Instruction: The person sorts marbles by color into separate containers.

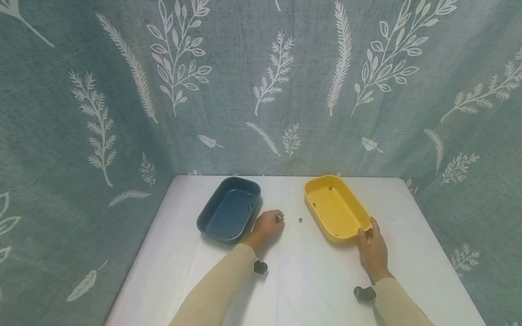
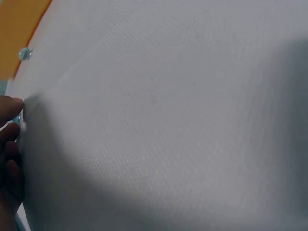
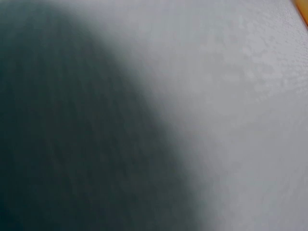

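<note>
In the head view my left hand [image 1: 269, 224] is just right of the blue tray [image 1: 212, 236], low over the white table. Its fingers are curled, and between thumb and forefinger it pinches a small glass marble [image 2: 18, 118], mostly hidden by the fingers. Another loose marble [image 1: 300, 220] lies on the table between that hand and the yellow tray [image 1: 338, 210]. My right hand [image 1: 373, 251] grips the near right corner of the yellow tray, thumb and fingers at the rim. The right wrist view shows only tabletop, shadow and a bit of yellow.
Several small marbles lie in the yellow tray, one of them a dark marble [image 1: 330, 188] near its far end. Small green marbles [image 1: 250, 208] sit along the blue tray's right side. A patterned curtain [image 1: 228, 90] stands behind the white table [image 1: 310, 280] and along both sides.
</note>
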Demonstrator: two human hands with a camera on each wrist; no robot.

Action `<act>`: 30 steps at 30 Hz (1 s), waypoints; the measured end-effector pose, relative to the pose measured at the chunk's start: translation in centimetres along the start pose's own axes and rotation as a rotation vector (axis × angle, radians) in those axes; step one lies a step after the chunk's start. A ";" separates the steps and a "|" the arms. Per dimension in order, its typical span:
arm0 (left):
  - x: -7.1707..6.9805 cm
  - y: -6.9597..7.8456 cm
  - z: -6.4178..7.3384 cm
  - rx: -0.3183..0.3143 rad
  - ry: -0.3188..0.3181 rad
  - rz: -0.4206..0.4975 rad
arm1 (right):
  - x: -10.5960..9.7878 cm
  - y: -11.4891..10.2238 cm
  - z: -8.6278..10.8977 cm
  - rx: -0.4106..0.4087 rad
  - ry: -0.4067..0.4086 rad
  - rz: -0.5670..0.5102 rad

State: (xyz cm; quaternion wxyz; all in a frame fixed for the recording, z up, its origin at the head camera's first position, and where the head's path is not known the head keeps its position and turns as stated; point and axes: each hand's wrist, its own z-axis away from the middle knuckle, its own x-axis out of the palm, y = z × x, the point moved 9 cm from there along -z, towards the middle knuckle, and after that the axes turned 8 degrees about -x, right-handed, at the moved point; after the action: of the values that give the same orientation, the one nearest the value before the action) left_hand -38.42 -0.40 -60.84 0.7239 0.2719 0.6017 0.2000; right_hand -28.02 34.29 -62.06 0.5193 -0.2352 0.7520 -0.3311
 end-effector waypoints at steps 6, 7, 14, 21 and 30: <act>-0.1 -0.4 -0.4 -0.015 0.013 0.006 | 0.1 -0.1 -0.1 -0.014 0.000 0.002; 0.0 -0.5 -0.5 -0.014 0.014 0.009 | 0.2 -0.1 -0.1 -0.016 0.001 0.004; 0.1 -0.4 -0.7 0.003 0.014 -0.023 | 0.2 0.1 -0.2 -0.018 0.006 0.008; 0.1 -0.3 -0.4 -0.009 0.006 -0.023 | 0.2 0.2 -0.3 -0.005 -0.006 0.005; 0.1 -0.1 -0.6 -0.009 0.000 0.014 | 0.1 0.1 0.1 0.021 -0.015 -0.002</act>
State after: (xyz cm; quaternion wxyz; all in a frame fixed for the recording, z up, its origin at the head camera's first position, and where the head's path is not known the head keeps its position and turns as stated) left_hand -38.98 -0.33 -60.99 0.7237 0.2728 0.5989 0.2075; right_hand -27.99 34.28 -62.24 0.5271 -0.2327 0.7443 -0.3377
